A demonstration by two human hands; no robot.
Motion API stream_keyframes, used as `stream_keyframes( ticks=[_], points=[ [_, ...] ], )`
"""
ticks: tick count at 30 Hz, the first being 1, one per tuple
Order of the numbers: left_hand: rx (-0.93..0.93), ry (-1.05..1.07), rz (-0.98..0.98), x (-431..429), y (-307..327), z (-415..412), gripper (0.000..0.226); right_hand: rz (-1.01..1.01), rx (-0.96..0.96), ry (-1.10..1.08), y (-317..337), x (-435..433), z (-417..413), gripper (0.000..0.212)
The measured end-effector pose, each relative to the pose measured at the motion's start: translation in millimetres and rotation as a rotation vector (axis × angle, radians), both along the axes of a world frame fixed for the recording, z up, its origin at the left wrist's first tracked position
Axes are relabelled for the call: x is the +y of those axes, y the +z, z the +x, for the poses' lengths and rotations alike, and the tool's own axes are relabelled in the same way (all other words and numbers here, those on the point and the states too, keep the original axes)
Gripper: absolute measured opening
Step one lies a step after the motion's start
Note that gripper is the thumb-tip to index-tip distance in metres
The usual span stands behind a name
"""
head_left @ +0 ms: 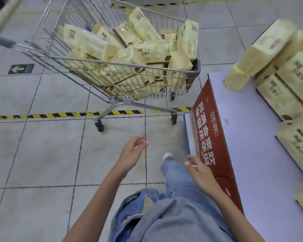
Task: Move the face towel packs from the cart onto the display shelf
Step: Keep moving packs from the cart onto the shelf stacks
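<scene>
A wire shopping cart (191,71) stands on the floor ahead, piled with several pale yellow face towel packs (147,51). At the right is the display shelf (248,140), a white top with a red printed front panel. Several packs (287,95) lie stacked on it, and one pack (255,51) sits tilted on top of the stack. My left hand (132,154) and my right hand (200,173) hang in front of me, low and short of the cart. Both have relaxed, spread fingers and hold nothing.
The floor is grey tile with a black-and-yellow tape line (63,115) running under the cart. A green arrow sticker (21,68) marks the floor at the left. My legs in blue jeans (178,206) fill the bottom, next to the shelf's red front.
</scene>
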State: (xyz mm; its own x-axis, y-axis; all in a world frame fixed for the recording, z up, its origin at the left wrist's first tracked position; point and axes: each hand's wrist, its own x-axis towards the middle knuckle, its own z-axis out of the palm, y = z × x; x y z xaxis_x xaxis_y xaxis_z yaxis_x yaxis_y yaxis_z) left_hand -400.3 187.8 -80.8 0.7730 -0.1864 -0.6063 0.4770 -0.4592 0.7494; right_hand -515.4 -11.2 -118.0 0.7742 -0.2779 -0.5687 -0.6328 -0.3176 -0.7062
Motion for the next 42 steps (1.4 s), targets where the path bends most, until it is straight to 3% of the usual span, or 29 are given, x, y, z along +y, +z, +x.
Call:
stream_keyframes(
  ticks=[9,19,22,26,30,32,35,38,42],
  points=[
    [0.056,0.245,-0.056,-39.6,6.3,57.8,0.020,0.005,-0.061,0.194,23.9,-64.3,144.8,0.045],
    [0.056,0.388,-0.105,-41.0,-0.5,168.3,0.019,-0.007,-0.062,0.278,17.6,-68.0,286.7,0.045],
    [-0.011,0.369,-0.148,-38.8,6.1,228.6,0.021,0.022,-0.107,0.250,20.3,-59.8,343.6,0.043],
    [-0.234,0.314,-0.170,-17.3,30.4,321.8,0.026,0.031,-0.181,0.227,34.2,-47.3,434.7,0.043],
    [-0.479,0.005,0.071,18.8,47.2,423.5,0.048,-0.068,-0.219,0.260,33.0,-42.3,521.5,0.050],
    [-0.527,-0.289,0.319,33.7,46.9,474.5,0.070,-0.180,-0.183,0.314,22.7,-44.1,556.5,0.054],
    [-0.457,-0.798,0.671,47.9,36.2,535.1,0.095,-0.383,-0.087,0.455,-0.2,-52.2,590.3,0.066],
    [-0.356,-1.119,0.805,49.8,21.2,570.4,0.110,-0.576,0.007,0.605,-19.6,-62.2,607.0,0.081],
    [-0.384,-1.330,0.869,48.3,4.7,590.2,0.116,-0.668,0.027,0.696,-35.9,-71.1,614.9,0.097]
  ],
)
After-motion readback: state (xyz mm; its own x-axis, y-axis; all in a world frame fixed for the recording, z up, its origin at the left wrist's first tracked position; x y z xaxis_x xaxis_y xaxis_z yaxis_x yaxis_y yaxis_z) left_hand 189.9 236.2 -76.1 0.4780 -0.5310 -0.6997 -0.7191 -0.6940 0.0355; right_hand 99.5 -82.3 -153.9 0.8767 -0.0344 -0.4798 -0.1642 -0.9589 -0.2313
